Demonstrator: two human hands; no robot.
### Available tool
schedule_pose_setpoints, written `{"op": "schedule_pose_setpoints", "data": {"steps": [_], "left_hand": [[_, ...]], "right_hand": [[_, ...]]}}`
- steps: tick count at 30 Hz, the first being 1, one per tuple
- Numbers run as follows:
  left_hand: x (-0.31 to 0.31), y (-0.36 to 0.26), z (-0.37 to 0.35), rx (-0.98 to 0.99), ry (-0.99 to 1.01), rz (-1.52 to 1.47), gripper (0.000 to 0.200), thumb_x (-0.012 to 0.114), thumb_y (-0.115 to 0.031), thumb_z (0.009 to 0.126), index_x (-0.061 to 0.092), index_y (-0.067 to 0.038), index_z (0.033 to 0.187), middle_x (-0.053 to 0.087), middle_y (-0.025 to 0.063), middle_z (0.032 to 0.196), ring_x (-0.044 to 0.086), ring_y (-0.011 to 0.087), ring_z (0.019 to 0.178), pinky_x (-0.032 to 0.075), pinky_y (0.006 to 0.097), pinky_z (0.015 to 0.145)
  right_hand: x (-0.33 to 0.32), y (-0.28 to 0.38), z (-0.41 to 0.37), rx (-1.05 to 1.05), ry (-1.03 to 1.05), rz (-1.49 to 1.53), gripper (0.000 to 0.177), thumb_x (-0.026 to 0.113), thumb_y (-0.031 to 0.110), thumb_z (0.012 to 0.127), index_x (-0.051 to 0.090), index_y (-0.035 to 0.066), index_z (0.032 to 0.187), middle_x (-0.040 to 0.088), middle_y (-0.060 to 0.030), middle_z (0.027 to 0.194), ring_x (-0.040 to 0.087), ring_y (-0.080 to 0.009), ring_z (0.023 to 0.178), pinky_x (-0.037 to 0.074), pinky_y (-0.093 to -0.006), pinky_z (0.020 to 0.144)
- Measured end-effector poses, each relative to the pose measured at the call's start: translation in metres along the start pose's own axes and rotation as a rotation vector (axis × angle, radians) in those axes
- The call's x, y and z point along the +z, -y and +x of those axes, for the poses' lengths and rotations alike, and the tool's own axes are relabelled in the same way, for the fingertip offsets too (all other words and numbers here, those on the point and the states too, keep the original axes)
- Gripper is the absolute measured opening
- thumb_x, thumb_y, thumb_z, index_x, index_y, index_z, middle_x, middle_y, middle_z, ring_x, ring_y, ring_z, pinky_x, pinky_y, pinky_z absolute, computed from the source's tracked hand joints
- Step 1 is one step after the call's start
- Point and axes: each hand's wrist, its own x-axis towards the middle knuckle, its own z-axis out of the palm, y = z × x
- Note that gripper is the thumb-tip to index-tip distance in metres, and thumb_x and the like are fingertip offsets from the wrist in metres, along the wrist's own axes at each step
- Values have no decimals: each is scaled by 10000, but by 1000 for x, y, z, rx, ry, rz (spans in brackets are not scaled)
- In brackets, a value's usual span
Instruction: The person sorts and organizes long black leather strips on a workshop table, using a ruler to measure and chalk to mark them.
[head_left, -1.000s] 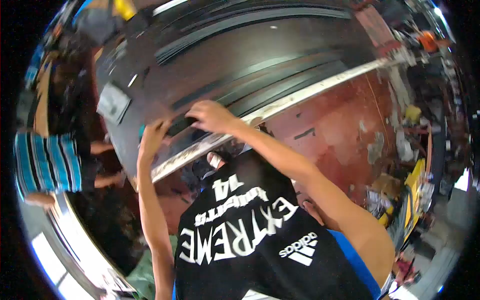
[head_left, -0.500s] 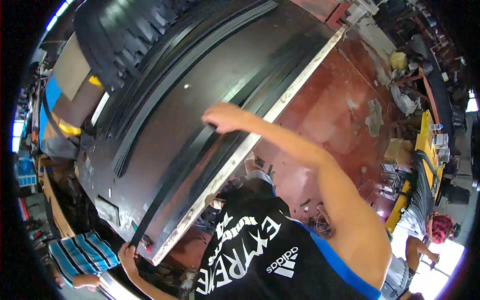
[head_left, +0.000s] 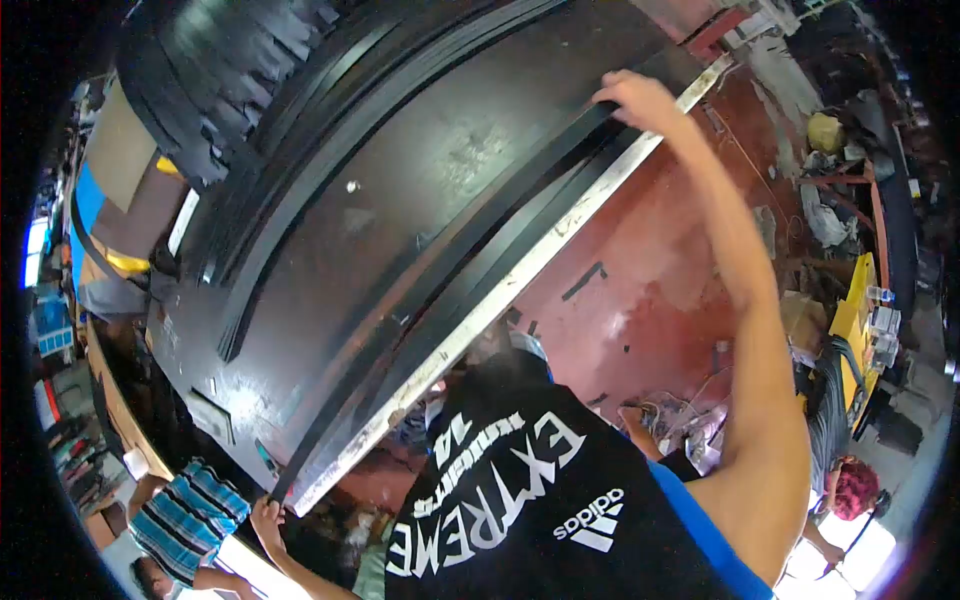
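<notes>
A long black strip [head_left: 560, 152], rubber-like, lies lengthwise along the near side of the dark table [head_left: 400, 190]. My right hand [head_left: 640, 98] is closed around its far end, close to the table's upper right corner. At the lower left corner, my left hand [head_left: 267, 520] pinches the near end. More black strips [head_left: 530, 225] lie beside it along the pale table edge [head_left: 560, 232]. A small teal-handled tool [head_left: 266, 457] rests near my left hand.
A bundle of long black strips [head_left: 290, 215] curves across the table's far side, beside a heap of dark pieces [head_left: 220, 80]. A flat rectangular block [head_left: 210, 412] sits at the left end. A person in a striped shirt [head_left: 190, 515] is at lower left; another person [head_left: 850, 490] is at right.
My right hand has slid up and right along the strip, from mid-table to the far end, and the arm is stretched out. My left hand stays at the near end.
</notes>
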Motion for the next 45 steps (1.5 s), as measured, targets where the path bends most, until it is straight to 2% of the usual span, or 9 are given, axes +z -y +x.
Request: {"op": "schedule_pose_setpoints", "data": {"steps": [9, 13, 16, 29, 32, 35, 37, 41, 45], "left_hand": [[60, -10, -10, -65, 221, 166, 278, 705, -204, 829, 710, -15, 1032, 642, 12, 766, 596, 111, 657, 465, 256, 595], [68, 2, -15, -91, 245, 27, 296, 755, -209, 851, 703, 3, 1050, 682, 35, 805, 644, 126, 695, 500, 262, 636], [65, 3, -14, -95, 262, -13, 295, 739, -194, 864, 698, 8, 1075, 690, 44, 828, 648, 125, 701, 510, 267, 647], [107, 42, 42, -136, 165, 112, 314, 701, -104, 860, 679, -46, 1168, 656, 38, 877, 649, 147, 728, 521, 287, 643], [106, 77, 56, 451, 24, 571, 419, 744, -4, 738, 682, -49, 1150, 670, 99, 1126, 660, 259, 977, 541, 356, 807], [141, 37, 43, 652, 9, 923, 452, 732, 8, 707, 679, -50, 1152, 670, 133, 1168, 617, 316, 1123, 487, 415, 963], [187, -6, 31, 602, 130, 735, 482, 733, -16, 708, 666, -50, 1184, 662, 144, 1207, 586, 347, 1184, 420, 444, 1048], [280, -112, -19, 772, 167, 672, 516, 767, -78, 733, 640, -44, 1231, 653, 162, 1216, 590, 362, 1150, 438, 441, 1003], [329, -129, -30, 807, 104, 536, 509, 777, -93, 750, 627, -35, 1233, 649, 187, 1169, 594, 376, 1110, 457, 444, 955]], "right_hand": [[10, -49, -43, 85, 194, -39, 400, 714, -4, 708, 705, 81, 1099, 592, -130, 1048, 573, -338, 1095, 494, -427, 944], [4, -53, -43, -18, 39, 39, 427, 718, -7, 707, 698, 69, 1127, 608, -144, 1047, 575, -366, 1085, 470, -432, 975], [0, -67, -24, 59, 131, -14, 447, 729, 2, 721, 684, 91, 1157, 613, -137, 1096, 571, -341, 1161, 478, -430, 983], [58, -74, 6, 57, 295, -110, 452, 727, 10, 747, 664, 139, 1175, 605, -102, 1180, 585, -316, 1157, 511, -416, 956], [45, -56, 6, 70, 340, -121, 477, 711, -8, 755, 650, 150, 1201, 613, -118, 1221, 580, -322, 1183, 502, -417, 981], [56, -56, 1, 60, 331, -138, 491, 699, -22, 758, 643, 156, 1213, 608, -146, 1278, 569, -338, 1212, 488, -422, 1009], [67, -62, -2, 31, 258, -151, 493, 698, -26, 758, 643, 157, 1212, 601, -161, 1310, 564, -346, 1225, 480, -427, 1023], [61, -45, 0, 28, 259, -133, 500, 709, -16, 753, 643, 154, 1219, 575, -175, 1360, 560, -358, 1229, 470, -438, 1036], [59, -39, -2, 10, 281, -41, 487, 741, 16, 744, 636, 137, 1203, 604, -155, 1296, 560, -363, 1226, 465, -453, 1031]]}}
